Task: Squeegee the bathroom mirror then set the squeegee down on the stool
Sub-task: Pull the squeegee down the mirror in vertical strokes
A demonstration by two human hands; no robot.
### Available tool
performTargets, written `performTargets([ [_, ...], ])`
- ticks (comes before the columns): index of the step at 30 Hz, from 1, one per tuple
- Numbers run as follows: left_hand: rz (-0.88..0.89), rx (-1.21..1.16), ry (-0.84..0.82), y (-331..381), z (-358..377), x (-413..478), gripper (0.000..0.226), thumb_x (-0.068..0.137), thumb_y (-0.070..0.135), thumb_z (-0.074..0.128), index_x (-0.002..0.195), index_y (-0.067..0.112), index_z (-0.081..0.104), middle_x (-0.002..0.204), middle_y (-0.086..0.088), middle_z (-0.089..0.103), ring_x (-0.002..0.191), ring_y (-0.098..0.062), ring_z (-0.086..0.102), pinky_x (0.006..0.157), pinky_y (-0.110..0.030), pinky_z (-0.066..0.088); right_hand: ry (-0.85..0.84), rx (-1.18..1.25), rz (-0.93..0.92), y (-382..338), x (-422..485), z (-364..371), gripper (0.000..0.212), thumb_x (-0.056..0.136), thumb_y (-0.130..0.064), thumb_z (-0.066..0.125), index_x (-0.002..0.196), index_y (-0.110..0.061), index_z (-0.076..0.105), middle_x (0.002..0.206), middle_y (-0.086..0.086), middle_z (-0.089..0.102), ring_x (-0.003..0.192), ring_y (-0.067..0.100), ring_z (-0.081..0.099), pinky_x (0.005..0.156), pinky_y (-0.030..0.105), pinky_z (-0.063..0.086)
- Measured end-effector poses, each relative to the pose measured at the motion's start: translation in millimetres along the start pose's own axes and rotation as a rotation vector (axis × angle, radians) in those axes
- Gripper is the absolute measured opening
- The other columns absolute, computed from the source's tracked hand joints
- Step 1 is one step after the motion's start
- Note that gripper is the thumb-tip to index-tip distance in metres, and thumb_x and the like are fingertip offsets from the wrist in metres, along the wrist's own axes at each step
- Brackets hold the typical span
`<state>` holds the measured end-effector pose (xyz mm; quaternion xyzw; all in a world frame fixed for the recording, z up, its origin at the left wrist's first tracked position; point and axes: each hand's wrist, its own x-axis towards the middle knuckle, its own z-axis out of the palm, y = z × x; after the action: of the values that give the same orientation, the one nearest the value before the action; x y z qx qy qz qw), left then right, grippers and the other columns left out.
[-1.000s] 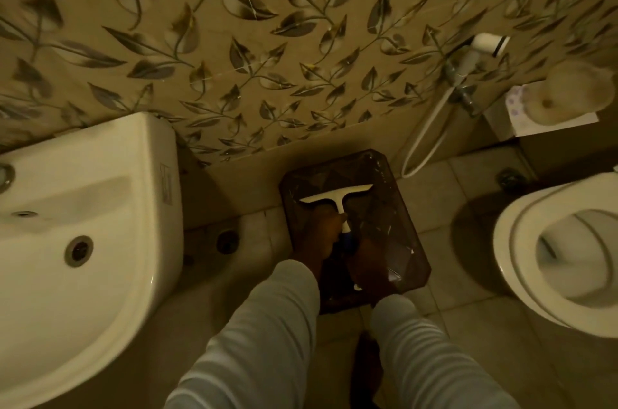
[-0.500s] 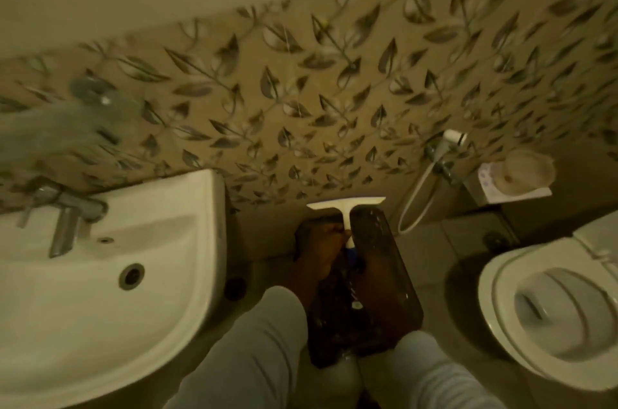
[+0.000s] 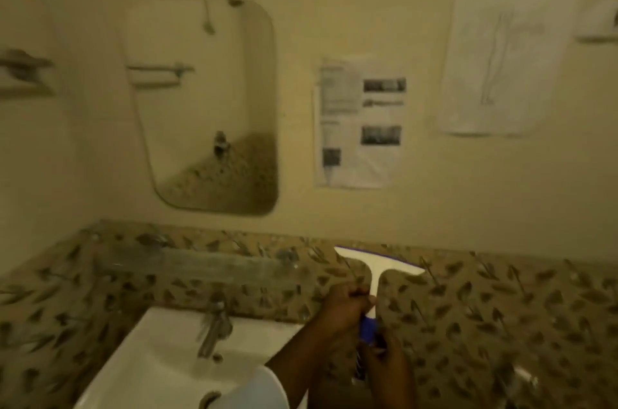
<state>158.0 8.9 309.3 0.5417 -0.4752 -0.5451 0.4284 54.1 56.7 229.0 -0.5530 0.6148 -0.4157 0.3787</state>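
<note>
A white T-shaped squeegee (image 3: 379, 266) with a blue grip stands upright in front of the leaf-patterned tiles, blade at the top. My left hand (image 3: 344, 308) is wrapped round the upper handle. My right hand (image 3: 389, 365) grips the blue lower part. The rounded bathroom mirror (image 3: 207, 100) hangs on the cream wall up and to the left of the squeegee, well apart from the blade. The stool is out of view.
A white sink (image 3: 160, 361) with a metal tap (image 3: 214, 328) sits below the mirror. A glass shelf (image 3: 187, 263) runs above the tap. Paper sheets (image 3: 359, 122) are taped to the wall at right. A rack (image 3: 23, 70) is at far left.
Both hands lifted the squeegee off the stool and up in front of the wall. The view swung up from the floor to the mirror; stool and toilet left the frame.
</note>
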Motion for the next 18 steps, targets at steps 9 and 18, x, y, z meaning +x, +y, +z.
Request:
performTargets([
  [9, 0.410, -0.008, 0.123, 133, -137, -61, 0.021, 0.094, 0.008, 0.070, 0.115, 0.006, 0.071, 0.108, -0.014, 0.075, 0.093, -0.020, 0.070, 0.089, -0.036, 0.059, 0.110, 0.038, -0.466, -168, 7, 60, 0.016, 0.096, -0.022, 0.078, 0.099, -0.032, 0.066, 0.085, -0.011, 0.071, 0.079, -0.004, 0.066, 0.058, 0.010, 0.048],
  [18, 0.497, -0.044, 0.174, 166, -245, -94, 0.021, 0.096, 0.016, 0.069, 0.117, 0.016, 0.071, 0.110, -0.005, 0.075, 0.102, -0.020, 0.073, 0.088, -0.035, 0.061, 0.039, 0.087, -0.621, -253, -2, 140, 0.017, 0.096, -0.022, 0.079, 0.108, -0.023, 0.067, 0.090, -0.010, 0.071, 0.078, -0.002, 0.066, 0.065, 0.011, 0.049],
])
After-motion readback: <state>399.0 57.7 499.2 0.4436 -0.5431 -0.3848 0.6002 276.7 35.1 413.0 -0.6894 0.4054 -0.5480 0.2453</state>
